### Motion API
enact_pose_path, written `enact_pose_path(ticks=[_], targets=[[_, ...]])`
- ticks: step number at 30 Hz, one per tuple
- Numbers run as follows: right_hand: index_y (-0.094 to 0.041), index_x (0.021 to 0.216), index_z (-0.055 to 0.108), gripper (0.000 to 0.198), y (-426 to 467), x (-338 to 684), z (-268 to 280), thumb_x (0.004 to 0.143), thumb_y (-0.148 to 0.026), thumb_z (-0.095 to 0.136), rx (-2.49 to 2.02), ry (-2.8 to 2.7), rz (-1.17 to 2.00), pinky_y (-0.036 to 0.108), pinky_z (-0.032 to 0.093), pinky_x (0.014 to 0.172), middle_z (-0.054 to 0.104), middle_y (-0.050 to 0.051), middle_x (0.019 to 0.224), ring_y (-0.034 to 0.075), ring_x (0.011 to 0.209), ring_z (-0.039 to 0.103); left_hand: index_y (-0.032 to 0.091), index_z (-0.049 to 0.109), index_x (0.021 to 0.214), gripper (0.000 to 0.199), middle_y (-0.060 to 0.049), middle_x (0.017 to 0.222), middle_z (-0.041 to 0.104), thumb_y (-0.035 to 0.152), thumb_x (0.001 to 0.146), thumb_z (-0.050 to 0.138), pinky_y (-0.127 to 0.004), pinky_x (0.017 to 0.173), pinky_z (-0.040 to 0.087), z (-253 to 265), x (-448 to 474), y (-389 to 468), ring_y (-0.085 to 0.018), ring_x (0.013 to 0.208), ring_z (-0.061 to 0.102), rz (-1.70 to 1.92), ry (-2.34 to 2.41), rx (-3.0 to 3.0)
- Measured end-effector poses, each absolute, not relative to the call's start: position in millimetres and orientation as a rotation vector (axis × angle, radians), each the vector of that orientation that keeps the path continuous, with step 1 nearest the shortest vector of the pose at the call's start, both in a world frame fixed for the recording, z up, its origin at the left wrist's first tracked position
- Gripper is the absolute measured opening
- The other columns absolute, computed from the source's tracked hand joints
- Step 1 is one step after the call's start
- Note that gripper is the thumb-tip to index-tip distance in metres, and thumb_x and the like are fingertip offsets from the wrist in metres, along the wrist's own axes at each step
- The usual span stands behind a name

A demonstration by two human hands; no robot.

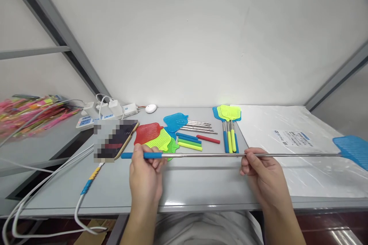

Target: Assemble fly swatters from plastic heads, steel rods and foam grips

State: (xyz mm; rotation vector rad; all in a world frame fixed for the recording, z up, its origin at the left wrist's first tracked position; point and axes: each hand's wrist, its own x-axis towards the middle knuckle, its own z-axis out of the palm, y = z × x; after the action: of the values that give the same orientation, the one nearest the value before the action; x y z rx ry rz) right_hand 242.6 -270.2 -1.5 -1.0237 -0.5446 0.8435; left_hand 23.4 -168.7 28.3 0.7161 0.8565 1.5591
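Observation:
A telescopic fly swatter (201, 155) with a blue grip, an extended metal rod and a blue paddle stretches sideways above the table's front half. My left hand (146, 172) is closed round its blue grip. Fingers of my right hand (263, 170) pinch the rod between the middle and the paddle, which points right. Behind my left hand lie loose swatter heads in red (148, 132), yellow-green (162, 139) and blue (174, 121). Beside them are several coloured grips (189, 144) and several bare metal rods (198, 125). Swatters with grips fitted (230, 134) lie bunched farther right.
A phone (123, 138) on a white cable lies left, near a power strip (110, 115) with plugged-in chargers. Next to the strip sits a white rounded object (151, 108). A white plastic package (267, 122) covers the table's right side. Bagged colourful items (37, 113) are at far left.

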Motion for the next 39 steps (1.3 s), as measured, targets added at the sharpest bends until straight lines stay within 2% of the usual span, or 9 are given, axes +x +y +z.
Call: enact_pose_path(ticks=[10,22,28,36,39], targets=[[-0.019,0.083,0.068,0.023,-275.4,262.0,9.8,0.08,-0.042,0.072,-0.956,-0.416,0.709,0.021,0.046,0.047,0.056,-0.001,0.059,0.009,0.051,0.051,0.02,0.029,0.059,0.045,0.007,0.047,0.028,0.045,0.093,0.044,-0.025,0.048,0.037,38.1,-2.5,-154.8,-0.008,0.04,0.027,1.676,0.823,0.682],[-0.019,0.083,0.064,0.019,-273.6,240.7,4.7,0.084,-0.037,0.069,-0.92,-0.457,0.637,0.017,0.043,0.045,0.054,-0.004,0.058,0.007,0.051,0.049,0.02,0.018,0.064,0.044,0.007,0.048,0.023,0.048,0.09,0.042,-0.026,0.045,0.032,36.3,17.2,-168.1,-0.009,0.04,0.023,1.816,0.831,0.428],[-0.021,0.087,0.066,0.015,-268.2,206.9,-6.3,0.086,-0.036,0.066,-0.891,-0.588,0.854,0.02,0.046,0.045,0.055,-0.003,0.059,0.008,0.051,0.051,0.021,0.028,0.066,0.041,0.007,0.048,0.029,0.05,0.093,0.039,-0.026,0.043,0.03,31.6,51.3,-193.2,-0.01,0.039,0.026,1.691,0.733,0.419],[-0.018,0.088,0.07,0.02,-267.1,229.9,-8.6,0.081,-0.036,0.072,-0.981,-0.572,0.886,0.021,0.046,0.046,0.054,-0.002,0.058,0.008,0.05,0.048,0.021,0.039,0.07,0.035,0.007,0.052,0.038,0.046,0.095,0.039,-0.025,0.045,0.036,13.2,65.0,-194.1,-0.008,0.038,0.031,1.522,0.781,0.485],[-0.018,0.085,0.069,0.023,-269.5,238.3,-2.3,0.084,-0.041,0.067,-0.929,-0.521,0.887,0.023,0.045,0.046,0.053,-0.002,0.057,0.009,0.05,0.048,0.021,0.04,0.07,0.036,0.006,0.054,0.042,0.047,0.095,0.039,-0.024,0.043,0.034,16.3,48.5,-183.4,-0.008,0.039,0.033,1.591,0.835,0.519]])
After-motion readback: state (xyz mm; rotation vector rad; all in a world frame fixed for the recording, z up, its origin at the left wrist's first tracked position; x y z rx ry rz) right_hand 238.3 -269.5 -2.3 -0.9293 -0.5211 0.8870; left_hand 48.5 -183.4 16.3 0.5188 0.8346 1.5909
